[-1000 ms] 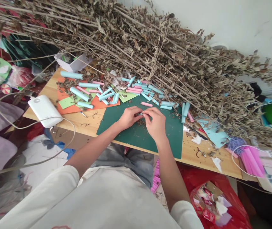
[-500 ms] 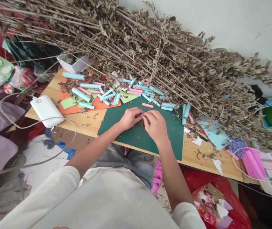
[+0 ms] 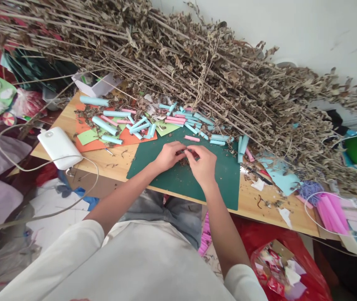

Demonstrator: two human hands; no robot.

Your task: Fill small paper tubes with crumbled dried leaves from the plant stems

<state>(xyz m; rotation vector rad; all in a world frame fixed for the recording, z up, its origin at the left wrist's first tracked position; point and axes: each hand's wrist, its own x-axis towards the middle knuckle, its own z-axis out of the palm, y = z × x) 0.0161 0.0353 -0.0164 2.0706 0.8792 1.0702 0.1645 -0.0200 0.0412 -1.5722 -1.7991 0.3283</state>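
Above the green cutting mat (image 3: 219, 184), my left hand (image 3: 169, 155) and my right hand (image 3: 202, 162) meet, fingertips pinched together. Between them is a small light-blue piece of paper, almost fully hidden by the fingers now. Dark crumbs of dried leaf (image 3: 183, 161) lie on the mat beneath the hands. A short pink paper roll (image 3: 192, 138) rests just beyond my fingers. Several light-blue paper rolls (image 3: 139, 125) and pink ones are scattered along the back of the mat and over an orange sheet (image 3: 86, 144) at the left.
A large heap of dried leafy stalks (image 3: 178, 62) covers the back of the wooden table (image 3: 112, 165). A white power bank (image 3: 59, 147) with a looping cable sits at left. To the right lie a black-handled tool (image 3: 261, 175), purple yarn (image 3: 311, 191) and pink paper (image 3: 331, 213). A red bag (image 3: 312, 267) stands below.
My fingertips have drawn slightly closer, covering the light-blue bit that showed between them. The whole view has shifted a little; the things on the table stay in place.
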